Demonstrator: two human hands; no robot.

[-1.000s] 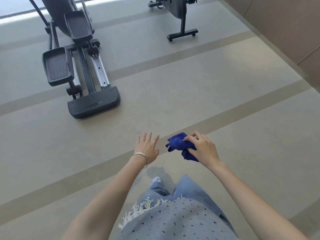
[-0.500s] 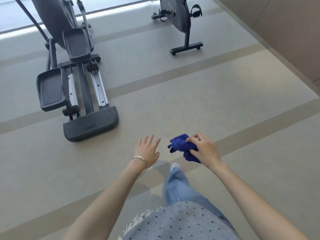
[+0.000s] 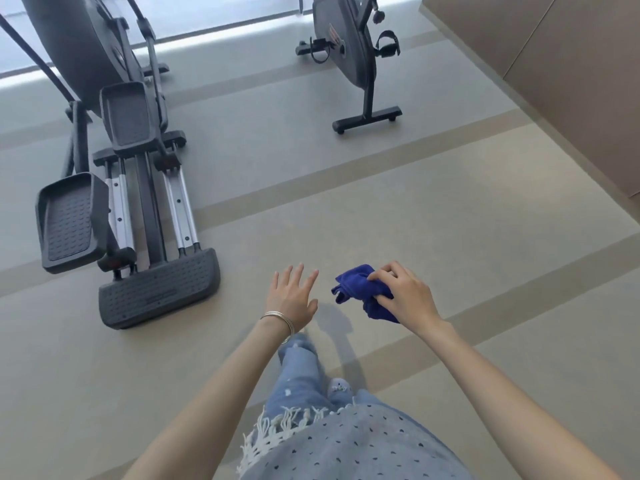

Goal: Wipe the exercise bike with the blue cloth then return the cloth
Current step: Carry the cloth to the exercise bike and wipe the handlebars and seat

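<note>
Both arms reach forward from the bottom of the frame, bare to the elbow. The left hand point(image 3: 291, 299), at centre, is held flat with its back to the camera, fingers straight and spread, gripping nothing; a thin bracelet point(image 3: 280, 320) circles its wrist. The right hand point(image 3: 405, 296), just right of centre, is bent at the wrist with its fingers curled round the cloth point(image 3: 360, 289), a bunched blue wad that sticks out to the left of the knuckles and hangs a little below them. The two hands are near each other but apart, and the cloth lies between them.

Below the hands a leg in pale jeans point(image 3: 301, 375) steps forward, and a dotted top point(image 3: 346, 452) with a white fringe fills the lower centre.

The floor point(image 3: 433, 220) is smooth and beige-grey, crossed by darker diagonal bands. The bike point(image 3: 349, 50) stands at upper centre-right, well apart from the hands, its crossbar foot on the floor and its pedals showing on either side. An elliptical point(image 3: 131, 188) with two footplates and silver rails takes up the upper left. Tan wall panels point(image 3: 568, 74) run along the upper right, and a bright strip of light lies across the top.
</note>
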